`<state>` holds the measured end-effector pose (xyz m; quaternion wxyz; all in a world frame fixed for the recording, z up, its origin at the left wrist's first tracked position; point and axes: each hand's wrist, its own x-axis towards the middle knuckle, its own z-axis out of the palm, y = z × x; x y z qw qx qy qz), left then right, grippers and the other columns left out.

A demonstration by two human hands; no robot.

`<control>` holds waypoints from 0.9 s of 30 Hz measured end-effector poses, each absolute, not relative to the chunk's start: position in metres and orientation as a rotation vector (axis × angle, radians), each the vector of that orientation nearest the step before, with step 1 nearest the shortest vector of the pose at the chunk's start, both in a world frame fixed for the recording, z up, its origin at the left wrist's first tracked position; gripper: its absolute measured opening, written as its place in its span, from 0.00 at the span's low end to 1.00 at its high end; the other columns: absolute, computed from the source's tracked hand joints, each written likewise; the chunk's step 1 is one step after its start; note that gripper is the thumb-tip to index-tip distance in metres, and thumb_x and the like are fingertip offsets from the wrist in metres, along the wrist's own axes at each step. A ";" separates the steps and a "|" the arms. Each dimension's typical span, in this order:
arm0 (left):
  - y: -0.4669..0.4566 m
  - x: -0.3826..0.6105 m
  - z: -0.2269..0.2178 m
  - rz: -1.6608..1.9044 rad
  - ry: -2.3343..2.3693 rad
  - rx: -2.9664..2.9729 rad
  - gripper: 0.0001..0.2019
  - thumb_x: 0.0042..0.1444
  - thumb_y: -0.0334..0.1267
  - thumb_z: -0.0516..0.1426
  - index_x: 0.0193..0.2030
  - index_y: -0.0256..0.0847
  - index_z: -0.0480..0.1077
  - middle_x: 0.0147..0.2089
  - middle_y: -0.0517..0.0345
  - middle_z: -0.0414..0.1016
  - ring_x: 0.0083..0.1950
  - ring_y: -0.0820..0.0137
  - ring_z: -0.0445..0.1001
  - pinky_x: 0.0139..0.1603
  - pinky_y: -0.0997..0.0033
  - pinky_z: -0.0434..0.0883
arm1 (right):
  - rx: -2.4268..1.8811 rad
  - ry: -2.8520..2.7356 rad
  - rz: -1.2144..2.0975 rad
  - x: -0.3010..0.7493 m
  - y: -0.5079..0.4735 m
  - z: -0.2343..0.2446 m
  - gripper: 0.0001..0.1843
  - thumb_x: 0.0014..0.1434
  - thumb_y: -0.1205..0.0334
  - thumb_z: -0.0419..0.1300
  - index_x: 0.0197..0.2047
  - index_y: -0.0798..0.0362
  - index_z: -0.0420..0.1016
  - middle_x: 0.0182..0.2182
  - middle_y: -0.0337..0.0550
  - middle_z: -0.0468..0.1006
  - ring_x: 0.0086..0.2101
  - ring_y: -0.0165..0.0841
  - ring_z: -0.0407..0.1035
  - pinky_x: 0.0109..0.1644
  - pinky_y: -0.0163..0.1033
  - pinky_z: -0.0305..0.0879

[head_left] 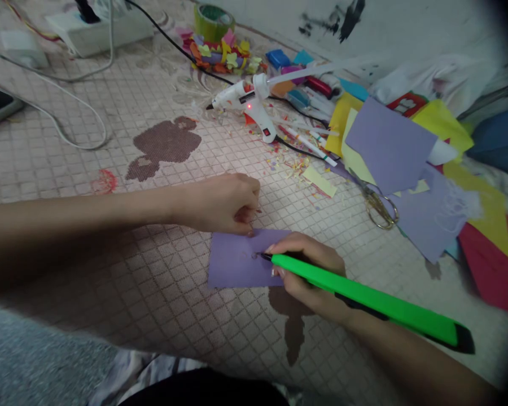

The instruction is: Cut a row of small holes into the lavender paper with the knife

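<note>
A small purple paper rectangle (pixel 237 262) lies flat on the patterned mat in front of me. My left hand (pixel 224 203) is curled, its fingertips pressing the paper's top edge. My right hand (pixel 309 270) grips a long bright green utility knife (pixel 364 296), whose dark tip touches the paper near its middle.
A white glue gun (pixel 249 101) with a lit red light lies beyond, its black cord trailing. Coloured paper sheets (pixel 389 146), scissors (pixel 379 206), markers and scraps crowd the right. A power strip (pixel 97 28), cables and a green tape roll (pixel 214 20) sit at the back.
</note>
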<state>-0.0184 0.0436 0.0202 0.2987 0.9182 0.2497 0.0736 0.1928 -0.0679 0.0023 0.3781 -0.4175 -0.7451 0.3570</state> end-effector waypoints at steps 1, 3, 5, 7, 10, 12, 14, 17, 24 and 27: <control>0.044 -0.018 0.020 0.197 0.658 2.439 0.11 0.49 0.30 0.65 0.21 0.36 0.68 0.34 0.59 0.70 0.37 0.72 0.68 0.38 0.74 0.62 | -1.073 -1.909 0.908 0.193 -0.068 0.002 0.12 0.53 0.73 0.59 0.40 0.52 0.78 0.29 0.41 0.80 0.28 0.34 0.75 0.27 0.38 0.72; 0.044 -0.018 0.020 0.195 0.655 2.443 0.11 0.50 0.30 0.65 0.21 0.36 0.68 0.34 0.59 0.69 0.37 0.72 0.68 0.39 0.74 0.62 | -1.069 -1.913 0.902 0.193 -0.068 0.003 0.12 0.53 0.74 0.59 0.40 0.53 0.78 0.29 0.41 0.80 0.28 0.33 0.75 0.27 0.38 0.72; 0.044 -0.018 0.021 0.186 0.664 2.446 0.11 0.49 0.31 0.65 0.21 0.36 0.68 0.33 0.60 0.69 0.37 0.73 0.68 0.39 0.74 0.62 | -1.058 -1.919 0.896 0.193 -0.068 0.003 0.12 0.53 0.74 0.59 0.40 0.54 0.78 0.29 0.41 0.80 0.29 0.33 0.75 0.28 0.37 0.72; 0.043 -0.018 0.021 0.172 0.672 2.448 0.11 0.50 0.31 0.65 0.22 0.37 0.68 0.33 0.60 0.69 0.37 0.73 0.67 0.39 0.75 0.61 | -1.048 -1.931 0.890 0.193 -0.067 0.004 0.12 0.53 0.74 0.59 0.40 0.54 0.78 0.29 0.41 0.80 0.29 0.33 0.75 0.30 0.38 0.72; 0.043 -0.017 0.021 0.171 0.672 2.450 0.11 0.50 0.31 0.64 0.21 0.36 0.68 0.33 0.60 0.69 0.37 0.73 0.67 0.39 0.75 0.61 | -1.042 -1.955 0.871 0.192 -0.068 0.003 0.12 0.54 0.74 0.58 0.40 0.54 0.77 0.29 0.40 0.80 0.30 0.33 0.75 0.32 0.38 0.73; 0.044 -0.017 0.021 0.173 0.676 2.446 0.11 0.50 0.30 0.64 0.21 0.36 0.67 0.33 0.60 0.69 0.37 0.73 0.67 0.39 0.74 0.61 | -1.066 -1.962 0.879 0.193 -0.068 0.001 0.14 0.54 0.75 0.58 0.41 0.52 0.77 0.30 0.40 0.80 0.30 0.33 0.75 0.34 0.39 0.73; 0.044 -0.017 0.021 0.170 0.677 2.443 0.11 0.49 0.30 0.65 0.21 0.36 0.68 0.32 0.60 0.68 0.37 0.72 0.67 0.39 0.74 0.61 | -1.104 -1.935 0.917 0.193 -0.069 -0.001 0.15 0.53 0.75 0.59 0.41 0.50 0.77 0.31 0.39 0.80 0.30 0.33 0.75 0.34 0.39 0.73; 0.044 -0.018 0.021 0.182 0.656 2.443 0.12 0.50 0.31 0.65 0.21 0.37 0.68 0.32 0.60 0.68 0.37 0.72 0.67 0.38 0.73 0.61 | -1.096 -1.822 1.002 0.193 -0.069 0.000 0.14 0.54 0.74 0.60 0.40 0.48 0.77 0.31 0.37 0.80 0.27 0.31 0.75 0.32 0.38 0.73; 0.047 -0.016 0.018 0.276 0.660 2.379 0.10 0.55 0.33 0.62 0.24 0.36 0.69 0.32 0.59 0.68 0.35 0.73 0.67 0.37 0.74 0.63 | -1.163 -1.583 1.008 0.203 -0.066 0.006 0.10 0.56 0.71 0.61 0.40 0.48 0.78 0.34 0.36 0.81 0.26 0.27 0.75 0.29 0.33 0.73; 0.050 -0.014 0.016 0.379 0.715 2.359 0.10 0.58 0.34 0.59 0.26 0.36 0.69 0.32 0.59 0.68 0.34 0.74 0.67 0.36 0.74 0.63 | -1.172 -1.578 1.009 0.210 -0.064 0.000 0.10 0.59 0.69 0.61 0.42 0.47 0.77 0.32 0.35 0.80 0.28 0.27 0.75 0.30 0.31 0.72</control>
